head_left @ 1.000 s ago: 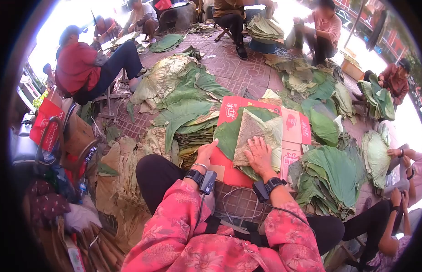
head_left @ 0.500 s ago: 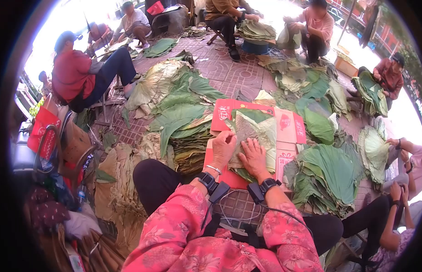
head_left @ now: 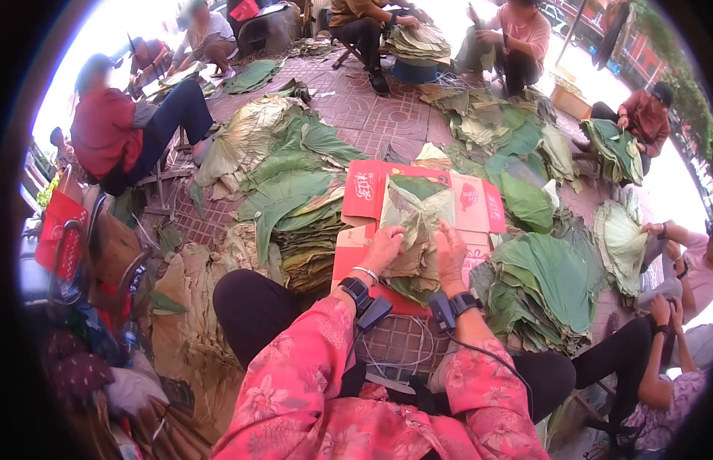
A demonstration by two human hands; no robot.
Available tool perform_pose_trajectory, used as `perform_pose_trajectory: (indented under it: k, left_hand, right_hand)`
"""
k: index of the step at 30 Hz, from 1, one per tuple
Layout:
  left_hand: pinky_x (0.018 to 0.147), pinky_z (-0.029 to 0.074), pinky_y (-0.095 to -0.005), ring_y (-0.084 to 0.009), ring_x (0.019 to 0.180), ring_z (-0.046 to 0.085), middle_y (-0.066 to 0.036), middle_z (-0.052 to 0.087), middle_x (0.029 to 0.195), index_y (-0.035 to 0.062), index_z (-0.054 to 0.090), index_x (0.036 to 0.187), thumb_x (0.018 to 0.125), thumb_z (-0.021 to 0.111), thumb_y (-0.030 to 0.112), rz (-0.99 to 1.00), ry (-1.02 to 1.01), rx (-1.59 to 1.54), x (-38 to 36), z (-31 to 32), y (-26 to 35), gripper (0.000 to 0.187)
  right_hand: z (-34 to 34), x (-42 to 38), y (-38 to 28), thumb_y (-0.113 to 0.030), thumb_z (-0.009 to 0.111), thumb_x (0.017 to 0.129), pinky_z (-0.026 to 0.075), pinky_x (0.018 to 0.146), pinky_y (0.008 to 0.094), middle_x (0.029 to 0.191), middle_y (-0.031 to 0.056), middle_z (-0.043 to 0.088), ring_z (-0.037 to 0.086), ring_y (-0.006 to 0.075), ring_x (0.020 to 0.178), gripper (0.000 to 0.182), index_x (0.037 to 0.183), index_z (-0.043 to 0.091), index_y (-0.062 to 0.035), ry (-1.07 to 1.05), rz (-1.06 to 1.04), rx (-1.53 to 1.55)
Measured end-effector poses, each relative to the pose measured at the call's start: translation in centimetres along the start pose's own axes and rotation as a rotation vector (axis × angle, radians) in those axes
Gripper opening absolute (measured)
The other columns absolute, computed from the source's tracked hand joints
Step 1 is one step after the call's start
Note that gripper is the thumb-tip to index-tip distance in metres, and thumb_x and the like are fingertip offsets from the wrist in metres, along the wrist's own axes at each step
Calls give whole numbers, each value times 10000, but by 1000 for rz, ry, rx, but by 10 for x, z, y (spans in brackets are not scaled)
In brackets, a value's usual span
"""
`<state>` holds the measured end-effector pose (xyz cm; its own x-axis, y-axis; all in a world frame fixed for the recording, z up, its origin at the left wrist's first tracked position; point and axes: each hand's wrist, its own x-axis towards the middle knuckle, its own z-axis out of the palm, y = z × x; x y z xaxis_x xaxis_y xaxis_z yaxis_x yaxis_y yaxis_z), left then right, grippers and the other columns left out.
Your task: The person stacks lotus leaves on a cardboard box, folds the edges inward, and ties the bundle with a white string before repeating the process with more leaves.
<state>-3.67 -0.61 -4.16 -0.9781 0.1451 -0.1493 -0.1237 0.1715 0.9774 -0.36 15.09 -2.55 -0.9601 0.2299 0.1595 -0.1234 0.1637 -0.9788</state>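
A folded, dried lotus leaf (head_left: pixel 419 222), pale green and brown, lies on a flattened red cardboard box (head_left: pixel 364 192) before my knees. Darker green leaf shows under its top and bottom edges. My left hand (head_left: pixel 385 249) is at the leaf's left edge, its fingers bent and closed on it. Along the right edge my right hand (head_left: pixel 450 254) stands on its side, thumb and fingers drawn together at the leaf's margin. Both wrists carry dark strapped devices.
A tall stack of leaves (head_left: pixel 310 222) rises left of the box. Another green leaf pile (head_left: pixel 544 287) lies to the right. Brown dried leaves (head_left: pixel 195 307) lie by my left knee. Several people sit around handling leaves. A chair (head_left: pixel 99 245) with bags stands at the left.
My right hand has gone from lying flat on the leaf to standing at its right edge. My left hand has lowered slightly to the left edge. The view has shifted a little.
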Motion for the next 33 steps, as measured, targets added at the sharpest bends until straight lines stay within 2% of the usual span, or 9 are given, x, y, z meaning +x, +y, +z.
perform_pose_trajectory:
  k: [5, 8, 11, 17, 21, 23, 27, 30, 33]
  left_hand:
    - [545, 477, -275, -145, 580, 599, -101, 637, 794, -59, 566, 1073, 819, 494, 94, -79, -35, -19, -3, -3, 11, 306]
    - [599, 474, -271, -149, 668, 600, -76, 634, 794, -51, 575, 1056, 816, 513, 84, 276, -66, -75, -3, -5, -2, 283]
    - [664, 468, -272, -173, 736, 599, -96, 638, 804, -29, 591, 1014, 799, 546, 77, 147, 1, -80, 2, -3, -13, 245]
    - [648, 443, -315, -219, 683, 531, -118, 538, 726, 29, 587, 927, 734, 598, 60, 395, 487, 277, -35, -20, 13, 196]
    - [616, 435, -320, -200, 657, 500, -64, 503, 714, 39, 571, 986, 751, 601, 71, 215, 213, 489, -34, -33, -2, 238]
    - [610, 436, -301, -168, 669, 506, -36, 534, 762, 38, 567, 1034, 793, 574, 90, 15, 167, 23, -28, -26, 1, 246]
    - [639, 447, -258, -121, 746, 534, -20, 587, 904, 34, 543, 1130, 863, 509, 129, -131, -54, -530, -39, -9, 42, 285]
    - [551, 400, -174, -28, 649, 479, -2, 553, 799, 37, 516, 1158, 889, 477, 144, -48, -168, -330, -38, 21, 44, 292]
    - [682, 422, -218, -82, 742, 522, -34, 584, 848, 37, 576, 1082, 870, 499, 137, 390, -331, 52, -29, 50, 33, 246]
  right_hand:
    - [12, -8, -81, -233, 485, 880, 323, 989, 353, 1238, 226, 471, 445, 296, 1169, 436, 1217, 455, 42, 50, -199, -36]
    - [44, -24, -58, -327, 438, 904, 279, 1020, 376, 1269, 245, 430, 389, 339, 1212, 524, 1255, 399, 62, -147, -332, -250]
    - [46, -32, -10, -395, 411, 915, 248, 1041, 376, 1305, 258, 387, 338, 359, 1251, 582, 1265, 379, 69, -206, -242, -337]
    - [50, -31, 4, -510, 463, 851, 249, 1032, 419, 1300, 268, 387, 340, 368, 1245, 726, 1272, 369, 73, -194, -209, -503]
    - [56, -30, 8, -524, 495, 829, 264, 1019, 421, 1275, 265, 415, 365, 363, 1225, 753, 1273, 369, 71, -179, -241, -530]
    - [53, -28, 9, -481, 532, 829, 315, 990, 408, 1255, 244, 444, 423, 331, 1187, 721, 1273, 374, 65, -172, -259, -565]
    - [28, -18, -28, -245, 637, 792, 468, 784, 309, 1089, 106, 559, 557, 176, 956, 555, 1245, 428, -1, -334, 53, 223]
    - [-4, -19, -22, -188, 612, 774, 477, 748, 309, 1013, 75, 582, 578, 174, 880, 456, 1182, 479, -37, -350, 419, 734]
    - [-29, -31, -4, -225, 547, 766, 515, 695, 347, 894, 96, 624, 619, 227, 753, 303, 1002, 584, -38, -96, 592, 1122]
